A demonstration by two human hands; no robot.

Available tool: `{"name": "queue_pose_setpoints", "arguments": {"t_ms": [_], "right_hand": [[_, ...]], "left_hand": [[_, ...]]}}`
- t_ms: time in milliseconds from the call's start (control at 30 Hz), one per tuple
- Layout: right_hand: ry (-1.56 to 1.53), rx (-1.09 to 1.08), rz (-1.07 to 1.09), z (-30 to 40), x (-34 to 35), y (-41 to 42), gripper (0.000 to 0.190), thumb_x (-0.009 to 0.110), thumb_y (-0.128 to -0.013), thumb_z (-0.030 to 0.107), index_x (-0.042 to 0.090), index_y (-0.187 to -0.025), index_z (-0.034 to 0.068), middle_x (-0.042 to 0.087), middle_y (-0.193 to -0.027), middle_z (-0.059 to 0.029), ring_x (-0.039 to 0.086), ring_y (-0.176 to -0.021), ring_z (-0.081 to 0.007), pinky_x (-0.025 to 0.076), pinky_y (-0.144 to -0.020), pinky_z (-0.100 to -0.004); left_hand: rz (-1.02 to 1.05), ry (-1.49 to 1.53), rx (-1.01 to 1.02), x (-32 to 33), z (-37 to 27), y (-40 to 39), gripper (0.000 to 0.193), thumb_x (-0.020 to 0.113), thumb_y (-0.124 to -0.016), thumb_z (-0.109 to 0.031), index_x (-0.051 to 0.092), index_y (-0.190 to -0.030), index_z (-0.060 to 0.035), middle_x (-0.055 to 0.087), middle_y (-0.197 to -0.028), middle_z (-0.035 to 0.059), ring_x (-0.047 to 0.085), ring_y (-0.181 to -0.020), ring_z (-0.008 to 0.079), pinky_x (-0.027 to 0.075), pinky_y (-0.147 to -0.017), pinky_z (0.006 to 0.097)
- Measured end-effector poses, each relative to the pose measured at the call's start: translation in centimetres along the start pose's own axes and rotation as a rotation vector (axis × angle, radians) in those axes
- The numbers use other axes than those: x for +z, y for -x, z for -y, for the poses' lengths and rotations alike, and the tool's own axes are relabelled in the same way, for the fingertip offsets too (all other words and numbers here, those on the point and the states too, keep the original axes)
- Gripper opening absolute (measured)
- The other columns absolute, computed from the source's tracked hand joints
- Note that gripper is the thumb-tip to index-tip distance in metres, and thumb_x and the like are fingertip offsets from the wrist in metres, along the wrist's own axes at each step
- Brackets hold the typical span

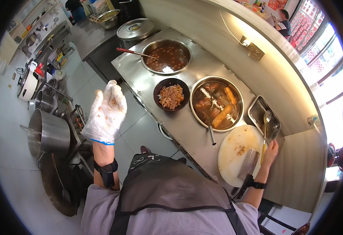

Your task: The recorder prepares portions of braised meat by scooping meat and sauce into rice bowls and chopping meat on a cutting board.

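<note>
My left hand (107,110), in a clear plastic glove with food bits on it, is raised over the floor, palm up and empty. My right hand (271,152) is bare and at the yellow handle of a metal ladle (265,126); its grip is partly hidden. The ladle's bowl rests in a rectangular steel tray (258,110). Beside that hand, a cleaver (248,164) lies on a round white cutting board (228,152) with food scraps. A dark bowl (156,101) of rice topped with chopped meat stands between two round pots of brown broth.
The near pot (192,113) holds sausage-like pieces and a metal-handled utensil; the far pot (189,63) holds a red-handled ladle. A lidded steel pot (134,29) stands beyond. At left are a large stockpot (55,133) and a wok (51,185). A wall runs along the counter's right.
</note>
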State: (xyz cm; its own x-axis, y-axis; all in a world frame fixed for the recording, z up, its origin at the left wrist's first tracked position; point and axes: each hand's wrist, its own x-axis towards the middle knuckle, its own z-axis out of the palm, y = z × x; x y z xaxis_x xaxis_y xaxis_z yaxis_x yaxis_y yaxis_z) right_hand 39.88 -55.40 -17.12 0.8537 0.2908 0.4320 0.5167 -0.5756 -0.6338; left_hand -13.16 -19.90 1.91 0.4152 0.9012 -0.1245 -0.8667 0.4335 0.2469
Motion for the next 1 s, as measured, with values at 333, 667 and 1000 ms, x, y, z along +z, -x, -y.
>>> {"name": "queue_pose_setpoints", "arguments": {"t_ms": [333, 667, 1000], "right_hand": [[-1.22, 0.99, 1.11, 27.9, 19.6, 16.1, 0.048, 0.041, -0.098, 0.009, 0.027, -0.142, -0.004, 0.042, -0.139, -0.0271, 0.052, -0.12, -0.0434, 0.048, -0.096, -0.0509], [-1.428, 0.869, 1.315, 29.2, 28.9, 14.4, 0.066, 0.045, -0.078, -0.003, 0.038, -0.143, 0.007, 0.044, -0.142, -0.0205, 0.045, -0.128, -0.0446, 0.04, -0.102, -0.0621], [-1.34, 0.937, 0.913, 29.1, 29.9, 17.8, 0.068, 0.047, -0.071, 0.0, 0.038, -0.138, 0.001, 0.048, -0.134, -0.0248, 0.052, -0.117, -0.0468, 0.048, -0.091, -0.0606]], "left_hand": [[0.056, 0.045, 0.04, -3.1, -6.7, -1.1, 0.043, 0.053, -0.099, -0.022, 0.05, -0.131, 0.0056, 0.062, -0.116, 0.0177, 0.062, -0.104, 0.0243, 0.053, -0.091, 0.037], [-0.211, 0.111, 0.367, -10.8, -24.7, 4.1, 0.038, 0.058, -0.096, -0.024, 0.056, -0.122, 0.0034, 0.063, -0.109, 0.0133, 0.062, -0.089, 0.0226, 0.05, -0.079, 0.0364], [-0.095, 0.244, 0.452, -15.6, -38.9, 4.6, 0.037, 0.056, -0.096, -0.02, 0.048, -0.118, 0.008, 0.053, -0.097, 0.0076, 0.057, -0.098, 0.0198, 0.052, -0.088, 0.0356]]}}
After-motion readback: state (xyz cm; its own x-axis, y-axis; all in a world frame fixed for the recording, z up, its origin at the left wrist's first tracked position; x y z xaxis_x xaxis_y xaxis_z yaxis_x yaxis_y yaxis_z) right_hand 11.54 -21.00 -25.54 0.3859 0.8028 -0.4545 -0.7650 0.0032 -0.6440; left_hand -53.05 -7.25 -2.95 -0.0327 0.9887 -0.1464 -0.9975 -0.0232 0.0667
